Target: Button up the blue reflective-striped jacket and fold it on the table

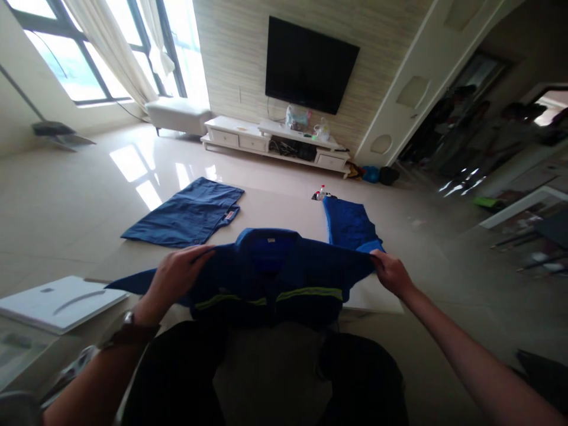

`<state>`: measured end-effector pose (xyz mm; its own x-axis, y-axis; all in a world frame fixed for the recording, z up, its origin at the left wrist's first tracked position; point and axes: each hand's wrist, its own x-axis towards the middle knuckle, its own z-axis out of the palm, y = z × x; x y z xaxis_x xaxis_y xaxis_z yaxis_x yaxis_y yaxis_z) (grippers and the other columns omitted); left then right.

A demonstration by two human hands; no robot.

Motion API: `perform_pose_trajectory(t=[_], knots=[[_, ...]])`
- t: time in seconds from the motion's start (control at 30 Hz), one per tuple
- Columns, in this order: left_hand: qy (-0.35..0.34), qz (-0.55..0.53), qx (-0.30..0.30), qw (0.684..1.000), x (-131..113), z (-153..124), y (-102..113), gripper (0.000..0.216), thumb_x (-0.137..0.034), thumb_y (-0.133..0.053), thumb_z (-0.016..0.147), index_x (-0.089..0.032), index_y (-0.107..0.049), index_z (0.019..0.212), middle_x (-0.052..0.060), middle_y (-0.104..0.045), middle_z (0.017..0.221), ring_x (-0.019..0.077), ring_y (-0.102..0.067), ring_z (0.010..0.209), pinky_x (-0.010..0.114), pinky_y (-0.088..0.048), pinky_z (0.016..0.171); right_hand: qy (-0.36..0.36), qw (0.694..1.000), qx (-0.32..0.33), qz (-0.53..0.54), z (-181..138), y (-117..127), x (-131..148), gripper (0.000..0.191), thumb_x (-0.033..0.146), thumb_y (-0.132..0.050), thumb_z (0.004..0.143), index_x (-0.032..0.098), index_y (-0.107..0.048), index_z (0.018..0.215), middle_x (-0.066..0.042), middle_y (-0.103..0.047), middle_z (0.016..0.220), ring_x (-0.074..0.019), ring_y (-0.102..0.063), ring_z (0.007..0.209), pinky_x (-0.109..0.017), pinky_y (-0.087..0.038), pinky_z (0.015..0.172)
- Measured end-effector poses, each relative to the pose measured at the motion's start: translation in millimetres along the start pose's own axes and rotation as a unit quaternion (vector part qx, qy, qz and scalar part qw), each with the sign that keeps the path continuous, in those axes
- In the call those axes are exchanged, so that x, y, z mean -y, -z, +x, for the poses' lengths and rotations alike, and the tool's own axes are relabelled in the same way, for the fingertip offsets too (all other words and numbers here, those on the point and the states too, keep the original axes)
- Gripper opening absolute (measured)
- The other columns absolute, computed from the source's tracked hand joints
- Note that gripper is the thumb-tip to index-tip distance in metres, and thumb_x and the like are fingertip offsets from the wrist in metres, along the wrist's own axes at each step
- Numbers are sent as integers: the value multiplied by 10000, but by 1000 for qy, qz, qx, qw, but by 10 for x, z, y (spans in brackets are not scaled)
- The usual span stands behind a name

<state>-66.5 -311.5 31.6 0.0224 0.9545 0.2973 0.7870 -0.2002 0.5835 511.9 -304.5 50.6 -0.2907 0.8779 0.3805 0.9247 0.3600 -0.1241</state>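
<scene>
A dark blue work jacket point(270, 278) with a yellow-green reflective stripe hangs over the near edge of a low beige table point(275, 207), collar facing away from me. My left hand point(175, 275) is closed on its left shoulder, a watch on the wrist. My right hand point(390, 273) pinches the right shoulder. The jacket is stretched flat between both hands. A folded dark blue garment point(186, 213) lies on the table's far left. A brighter blue garment point(350, 225) lies at the far right, just beyond my right hand.
A white flat box point(57, 302) sits at my left. A small bottle point(320, 193) stands at the table's far edge. Beyond are a white TV cabinet point(270, 142), a wall-mounted TV point(308, 64), glossy floor tiles and windows with curtains. My dark-trousered knees show below.
</scene>
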Motion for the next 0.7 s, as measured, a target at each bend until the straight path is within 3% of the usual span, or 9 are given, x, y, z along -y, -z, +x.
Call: perform_pose_trajectory(t=[0.13, 0.2, 0.3, 0.43, 0.57, 0.63, 0.7], knots=[[-22, 111, -149, 982, -219, -41, 299, 425, -528, -430, 990, -295, -769, 1098, 50, -762, 1075, 281, -715, 986, 331, -503, 801, -37, 991, -121, -45, -168, 238, 271, 383, 452, -391, 1035, 219, -691, 990, -89, -735, 823, -228, -676, 696, -301, -434, 636], [-18, 153, -179, 972, -289, 67, 366, 420, -514, -425, 997, -277, -767, 1056, 59, -745, 1005, 290, -705, 949, 331, -473, 738, -52, 988, -132, -67, -83, 305, 324, 402, 476, -390, 1026, 219, -697, 991, -109, -746, 869, -240, -687, 746, -305, -429, 650], [-3, 193, -170, 966, -329, 427, 360, 439, -509, -412, 1006, -239, -757, 1029, 77, -724, 956, 295, -684, 955, 329, -436, 719, -72, 985, -120, -102, 227, 303, 288, 420, 488, -389, 1020, 214, -706, 1016, -127, -748, 919, -250, -678, 781, -305, -396, 641], [-5, 207, -136, 969, -263, 1340, 167, 439, -530, -437, 1015, -225, -753, 1005, 72, -711, 917, 272, -672, 973, 323, -438, 753, -91, 979, -78, -166, 1021, 79, 42, 385, 443, -410, 1035, 203, -705, 1097, -120, -745, 952, -239, -646, 748, -302, -340, 620], [-38, 188, -94, 977, -204, 2659, -137, 482, -513, -427, 1054, -155, -750, 1062, 81, -712, 1089, 265, -631, 1160, 397, -432, 970, -134, 972, -40, -191, 2237, -260, -353, 335, 402, -479, 1049, 186, -686, 1199, -137, -736, 999, -244, -640, 813, -329, -378, 707], [-53, 174, -88, 979, -242, 3266, -354, 586, -488, -326, 1084, -51, -658, 1289, 131, -563, 1412, 312, -456, 1395, 492, -276, 1138, -143, 974, -32, -175, 2841, -467, -501, 354, 378, -464, 1065, 124, -672, 1198, -190, -715, 1072, -258, -638, 939, -387, -409, 819], [-9, 146, -127, 981, -307, 3643, -659, 567, -362, -304, 1106, 1, -411, 1528, 217, -262, 1652, 427, -194, 1525, 545, -148, 1163, -149, 976, -59, -147, 3272, -743, -529, 404, 345, -449, 1060, 28, -612, 1248, -273, -647, 1213, -310, -573, 1175, -482, -389, 962]])
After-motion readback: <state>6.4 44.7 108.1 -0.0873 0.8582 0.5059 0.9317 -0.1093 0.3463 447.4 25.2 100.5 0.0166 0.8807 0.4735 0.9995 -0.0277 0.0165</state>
